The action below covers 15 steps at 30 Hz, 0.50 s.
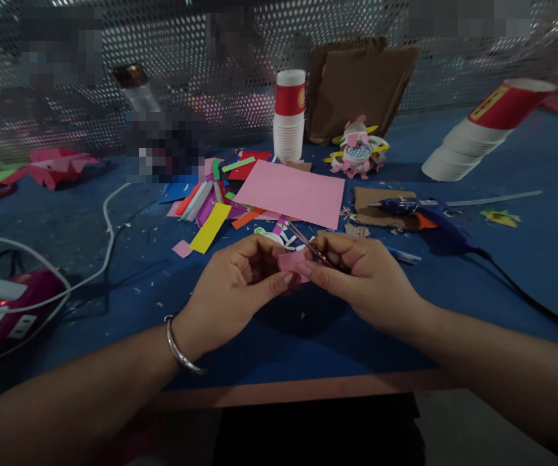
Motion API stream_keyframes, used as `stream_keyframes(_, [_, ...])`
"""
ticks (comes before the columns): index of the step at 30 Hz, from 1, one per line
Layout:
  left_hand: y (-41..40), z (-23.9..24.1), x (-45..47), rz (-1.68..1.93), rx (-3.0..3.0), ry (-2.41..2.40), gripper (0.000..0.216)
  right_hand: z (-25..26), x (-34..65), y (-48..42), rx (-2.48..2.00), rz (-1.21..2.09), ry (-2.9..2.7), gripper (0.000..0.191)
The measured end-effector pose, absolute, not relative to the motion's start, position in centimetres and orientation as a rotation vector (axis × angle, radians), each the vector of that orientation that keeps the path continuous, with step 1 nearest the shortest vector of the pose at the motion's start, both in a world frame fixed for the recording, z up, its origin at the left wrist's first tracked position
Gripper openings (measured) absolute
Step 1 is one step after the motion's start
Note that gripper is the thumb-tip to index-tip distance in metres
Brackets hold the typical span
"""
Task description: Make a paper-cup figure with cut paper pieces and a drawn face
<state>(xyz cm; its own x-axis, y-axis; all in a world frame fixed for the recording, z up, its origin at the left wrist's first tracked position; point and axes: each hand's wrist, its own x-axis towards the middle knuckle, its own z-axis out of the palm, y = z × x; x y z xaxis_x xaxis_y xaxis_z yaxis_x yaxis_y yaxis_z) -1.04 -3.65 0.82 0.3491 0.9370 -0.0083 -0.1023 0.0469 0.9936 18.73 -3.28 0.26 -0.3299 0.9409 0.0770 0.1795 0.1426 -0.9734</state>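
Note:
Between my two hands is a small piece of pink paper (290, 261). My left hand (240, 275) pinches its left side between thumb and fingers. With thumb and fingertips, my right hand (357, 272) holds the paper's right edge. A pair of scissors (308, 243) also lies in my right hand, blades pointing up and left; its handles are mostly hidden by the fingers. Just beyond my hands, a large pink sheet (293, 193) rests on paper scraps. A yellow strip (211, 228) and a small pink square (182, 248) lie to its left.
A blue glue gun (439, 220) sits right on cardboard, its black cord trailing off. Stacked paper cups (289, 136) stand behind; another stack (468, 145) leans right. A decorated paper figure (358, 150) is near upright cardboard (361, 90). White cable (109, 226) crosses the left side.

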Motion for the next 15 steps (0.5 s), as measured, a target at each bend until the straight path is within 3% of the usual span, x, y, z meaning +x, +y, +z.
stream_keyframes(8, [-2.4,3.1,-3.2,1.222,1.122,0.961,0.019,0.4,19.0,-3.2,-1.223,1.121,-1.901,0.025])
stream_keyframes(15, [-2.5,4.1,-3.8,1.026,1.035,0.855,0.023,-0.2,18.4,-4.2,-1.369,0.682,-2.553,0.025])
